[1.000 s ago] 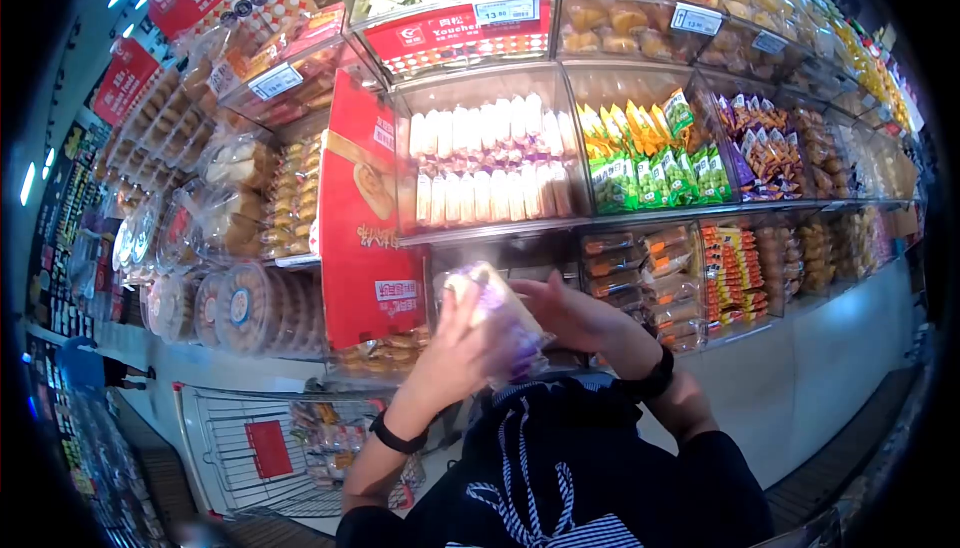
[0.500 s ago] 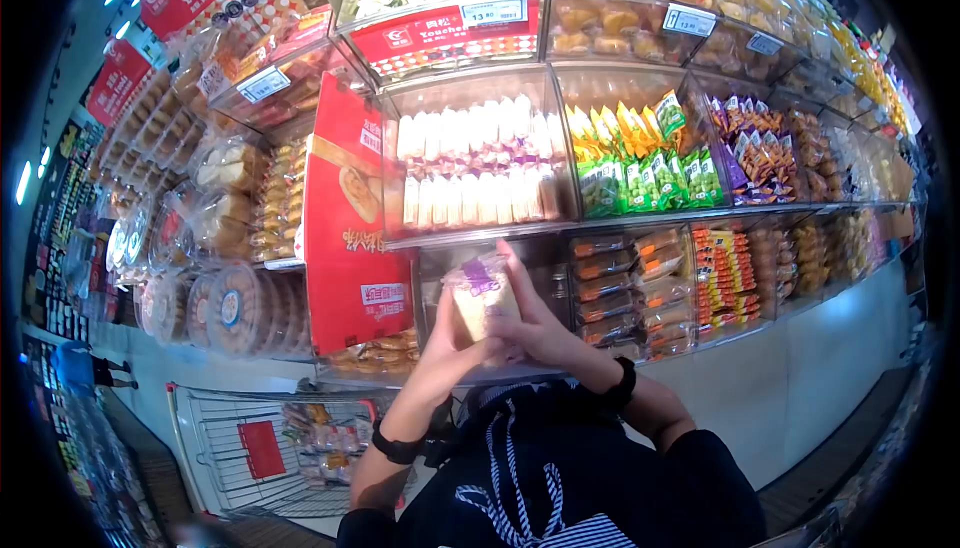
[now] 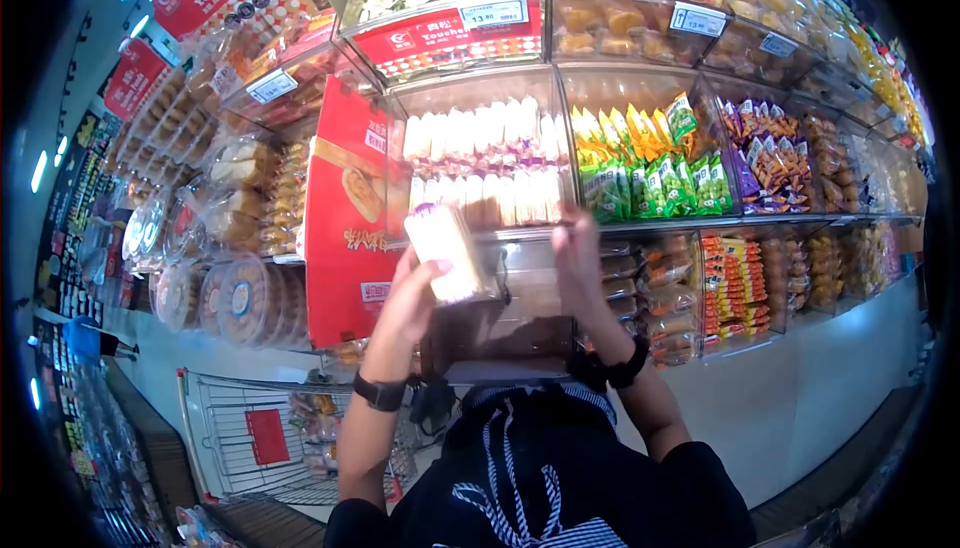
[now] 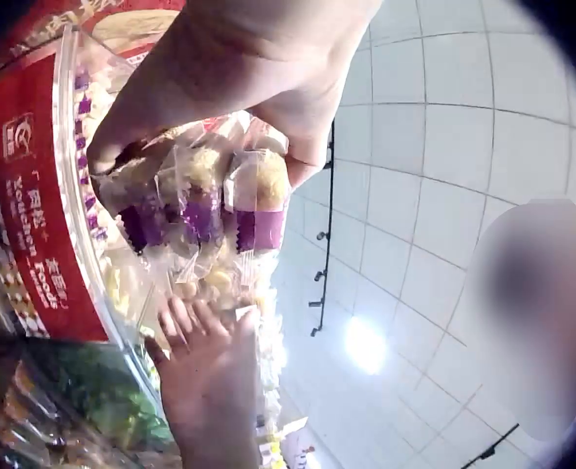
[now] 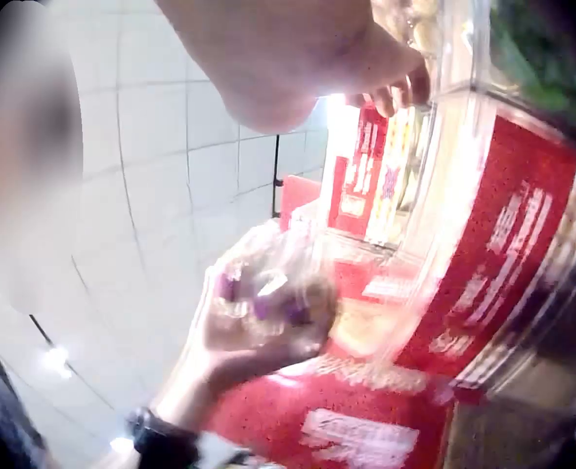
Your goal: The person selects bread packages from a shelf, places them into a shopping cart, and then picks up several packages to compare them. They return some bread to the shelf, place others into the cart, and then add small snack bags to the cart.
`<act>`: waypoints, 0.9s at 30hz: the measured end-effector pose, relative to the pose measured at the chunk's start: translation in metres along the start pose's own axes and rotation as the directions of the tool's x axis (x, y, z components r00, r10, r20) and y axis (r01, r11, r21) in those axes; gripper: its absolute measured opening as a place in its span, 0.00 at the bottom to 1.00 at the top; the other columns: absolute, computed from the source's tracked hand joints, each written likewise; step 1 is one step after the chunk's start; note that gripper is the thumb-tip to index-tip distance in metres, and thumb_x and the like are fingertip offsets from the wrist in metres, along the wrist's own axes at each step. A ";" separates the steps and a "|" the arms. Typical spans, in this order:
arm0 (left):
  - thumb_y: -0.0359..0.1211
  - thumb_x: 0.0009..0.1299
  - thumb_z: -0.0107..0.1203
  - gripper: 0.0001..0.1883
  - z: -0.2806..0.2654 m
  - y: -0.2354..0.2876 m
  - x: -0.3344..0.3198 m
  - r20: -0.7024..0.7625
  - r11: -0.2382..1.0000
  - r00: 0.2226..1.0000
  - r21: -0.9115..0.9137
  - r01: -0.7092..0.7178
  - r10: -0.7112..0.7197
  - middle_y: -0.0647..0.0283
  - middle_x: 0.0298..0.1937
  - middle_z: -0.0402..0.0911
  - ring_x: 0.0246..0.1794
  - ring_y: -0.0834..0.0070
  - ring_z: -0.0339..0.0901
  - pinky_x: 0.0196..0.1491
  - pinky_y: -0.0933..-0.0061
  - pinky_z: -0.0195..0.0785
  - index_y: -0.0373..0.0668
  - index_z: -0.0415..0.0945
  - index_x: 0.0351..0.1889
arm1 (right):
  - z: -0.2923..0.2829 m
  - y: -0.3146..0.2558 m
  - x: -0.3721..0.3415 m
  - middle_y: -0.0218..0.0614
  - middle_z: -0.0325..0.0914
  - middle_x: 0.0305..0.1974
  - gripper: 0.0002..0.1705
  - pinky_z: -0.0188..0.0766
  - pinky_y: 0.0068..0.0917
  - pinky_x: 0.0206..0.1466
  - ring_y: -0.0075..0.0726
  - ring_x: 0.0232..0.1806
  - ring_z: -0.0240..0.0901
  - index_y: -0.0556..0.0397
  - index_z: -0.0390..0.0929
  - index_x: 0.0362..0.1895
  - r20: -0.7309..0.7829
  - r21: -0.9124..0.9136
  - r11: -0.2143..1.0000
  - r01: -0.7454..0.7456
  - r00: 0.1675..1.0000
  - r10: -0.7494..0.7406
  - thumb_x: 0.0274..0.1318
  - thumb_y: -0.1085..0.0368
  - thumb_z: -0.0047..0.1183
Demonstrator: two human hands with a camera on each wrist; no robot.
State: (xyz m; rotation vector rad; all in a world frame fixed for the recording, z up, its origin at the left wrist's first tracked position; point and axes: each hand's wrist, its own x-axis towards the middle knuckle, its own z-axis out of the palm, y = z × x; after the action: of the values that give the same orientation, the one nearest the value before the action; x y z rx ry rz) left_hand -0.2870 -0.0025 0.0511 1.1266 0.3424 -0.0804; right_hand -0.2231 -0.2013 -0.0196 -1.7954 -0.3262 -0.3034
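My left hand (image 3: 407, 298) grips several wrapped snack rolls (image 3: 446, 256) bunched together, above the lower shelf and beside the red box. Close up in the left wrist view, three rolls (image 4: 259, 200) with purple bands on clear wrappers sit between its thumb and fingers. To the right, my right hand (image 3: 582, 273) is raised before the shelf edge, blurred, its fingers extended and holding nothing. In the right wrist view, its fingers (image 5: 405, 90) spread near the bin. Behind both hands a clear bin holds two rows of similar rolls (image 3: 487, 198).
A red carton (image 3: 345, 228) stands left of the bin. Green and yellow snack packets (image 3: 655, 188) fill the neighbouring bin. Below lies a dark lower compartment (image 3: 510, 333). A shopping cart (image 3: 225, 428) with goods stands at the lower left; a person (image 3: 85, 338) is farther left.
My hands have separated: the left has moved left and up with the rolls, while the right has let go of them and moved right and up.
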 end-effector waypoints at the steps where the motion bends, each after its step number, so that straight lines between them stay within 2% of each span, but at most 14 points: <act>1: 0.27 0.54 0.51 0.28 0.000 0.007 0.010 0.009 0.997 0.998 0.047 -0.067 0.067 0.58 0.48 0.70 0.49 0.70 0.69 0.50 0.68 0.64 0.35 0.59 0.55 | -0.009 -0.001 0.012 0.51 0.58 0.51 0.23 0.48 0.42 0.59 0.50 0.55 0.55 0.64 0.59 0.50 -0.068 -0.199 0.980 0.030 0.997 -0.044 0.52 0.64 0.43; 4: 0.24 0.53 0.52 0.27 0.000 0.024 0.052 0.009 0.936 0.978 0.289 -0.201 0.207 0.58 0.46 0.71 0.45 0.72 0.71 0.47 0.72 0.66 0.34 0.60 0.53 | -0.017 0.024 0.041 0.47 0.65 0.45 0.23 0.50 0.42 0.55 0.48 0.52 0.58 0.60 0.64 0.47 -0.194 -0.644 0.743 0.182 0.901 -0.389 0.45 0.64 0.51; 5: 0.22 0.52 0.52 0.27 0.006 0.033 0.065 0.000 0.887 0.967 0.398 -0.234 0.255 0.58 0.45 0.71 0.43 0.73 0.72 0.45 0.73 0.67 0.33 0.60 0.53 | -0.017 0.037 0.049 0.44 0.67 0.43 0.23 0.53 0.41 0.51 0.47 0.48 0.61 0.58 0.65 0.46 -0.203 -0.683 0.705 0.194 0.876 -0.437 0.43 0.64 0.53; 8: 0.31 0.47 0.61 0.34 0.001 0.042 0.116 0.025 0.679 0.967 0.708 -0.197 0.254 0.59 0.38 0.74 0.35 0.74 0.73 0.37 0.76 0.68 0.32 0.59 0.52 | -0.014 0.056 0.054 0.43 0.69 0.41 0.21 0.56 0.40 0.46 0.47 0.46 0.63 0.59 0.66 0.44 -0.134 -0.645 0.743 0.180 0.930 -0.342 0.43 0.64 0.52; 9: 0.34 0.45 0.63 0.40 0.003 0.040 0.126 -0.041 0.605 0.952 0.780 -0.159 0.302 0.56 0.39 0.76 0.39 0.70 0.75 0.41 0.75 0.69 0.29 0.56 0.54 | -0.012 0.057 0.054 0.41 0.70 0.38 0.20 0.58 0.38 0.41 0.45 0.42 0.65 0.58 0.68 0.43 -0.198 -0.676 0.714 0.180 0.890 -0.411 0.44 0.63 0.51; 11: 0.42 0.42 0.64 0.46 -0.023 0.029 0.158 -0.068 0.297 0.961 0.955 -0.016 0.268 0.46 0.44 0.71 0.45 0.59 0.72 0.47 0.70 0.67 0.27 0.53 0.55 | -0.009 0.066 0.053 0.40 0.70 0.37 0.19 0.58 0.36 0.41 0.43 0.40 0.65 0.57 0.68 0.42 -0.220 -0.690 0.712 0.129 0.900 -0.376 0.45 0.61 0.50; 12: 0.44 0.40 0.64 0.48 -0.023 0.029 0.163 -0.080 0.086 0.958 0.995 0.059 0.274 0.43 0.46 0.69 0.47 0.55 0.70 0.49 0.68 0.66 0.27 0.53 0.55 | -0.009 0.068 0.053 0.40 0.70 0.37 0.19 0.58 0.35 0.40 0.42 0.39 0.65 0.56 0.69 0.42 -0.236 -0.697 0.710 0.098 0.904 -0.357 0.45 0.60 0.49; 14: 0.48 0.37 0.67 0.50 -0.027 0.025 0.165 0.105 -0.192 0.938 0.981 -0.042 0.330 0.39 0.49 0.65 0.48 0.50 0.67 0.51 0.61 0.64 0.28 0.54 0.54 | -0.009 0.070 0.054 0.38 0.70 0.35 0.16 0.59 0.34 0.38 0.41 0.36 0.64 0.55 0.70 0.39 -0.246 -0.717 0.692 0.086 0.897 -0.366 0.44 0.61 0.48; 16: 0.40 0.38 0.66 0.45 -0.006 0.034 0.151 0.078 -0.248 0.960 0.969 -0.010 0.267 0.45 0.44 0.67 0.45 0.51 0.66 0.52 0.60 0.61 0.27 0.57 0.51 | -0.009 0.070 0.053 0.38 0.70 0.34 0.15 0.59 0.34 0.37 0.40 0.35 0.64 0.55 0.71 0.38 -0.246 -0.715 0.693 0.089 0.897 -0.368 0.44 0.62 0.47; 19: 0.44 0.45 0.63 0.42 0.002 0.042 0.143 0.323 -0.450 0.928 0.868 -0.211 0.188 0.47 0.51 0.64 0.55 0.54 0.62 0.58 0.55 0.55 0.32 0.57 0.55 | -0.009 0.072 0.054 0.36 0.69 0.29 0.13 0.59 0.33 0.33 0.39 0.31 0.64 0.54 0.71 0.34 -0.247 -0.709 0.693 0.130 0.875 -0.416 0.44 0.61 0.47; 22: 0.36 0.52 0.55 0.33 -0.004 0.040 0.140 0.673 -0.836 0.735 0.449 -0.317 0.083 0.53 0.52 0.64 0.57 0.59 0.59 0.61 0.53 0.48 0.35 0.58 0.55 | -0.010 0.073 0.054 0.35 0.68 0.26 0.11 0.59 0.33 0.30 0.38 0.29 0.64 0.53 0.71 0.32 -0.229 -0.712 0.685 0.151 0.873 -0.430 0.43 0.62 0.47; 23: 0.32 0.54 0.50 0.26 -0.004 0.038 0.135 0.728 -0.844 0.678 0.425 -0.327 0.105 0.56 0.51 0.65 0.57 0.63 0.60 0.61 0.51 0.48 0.38 0.62 0.54 | -0.009 0.074 0.054 0.35 0.68 0.25 0.11 0.59 0.32 0.30 0.38 0.28 0.64 0.53 0.71 0.32 -0.225 -0.713 0.685 0.152 0.875 -0.428 0.43 0.62 0.47; 26: 0.30 0.50 0.55 0.28 0.004 0.039 0.104 0.853 -0.847 0.467 0.413 -0.333 0.232 0.55 0.51 0.64 0.56 0.62 0.61 0.61 0.47 0.44 0.39 0.63 0.52 | -0.010 0.071 0.054 0.36 0.69 0.28 0.12 0.60 0.32 0.32 0.39 0.31 0.64 0.54 0.71 0.33 -0.233 -0.692 0.710 0.133 0.889 -0.394 0.44 0.61 0.47; 27: 0.31 0.50 0.56 0.26 0.005 0.036 0.093 0.901 -0.837 0.325 0.402 -0.372 0.288 0.57 0.48 0.67 0.54 0.63 0.64 0.60 0.45 0.44 0.40 0.66 0.49 | -0.009 0.071 0.054 0.36 0.69 0.29 0.12 0.61 0.32 0.33 0.39 0.32 0.65 0.54 0.71 0.34 -0.248 -0.677 0.726 0.125 0.890 -0.384 0.45 0.61 0.47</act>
State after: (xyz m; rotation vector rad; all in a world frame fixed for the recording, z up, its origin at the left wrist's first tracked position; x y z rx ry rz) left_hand -0.1889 0.0186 0.0560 3.0378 -1.0872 1.1561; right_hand -0.1468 -0.2234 -0.0609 -2.3129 -0.2077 -1.0620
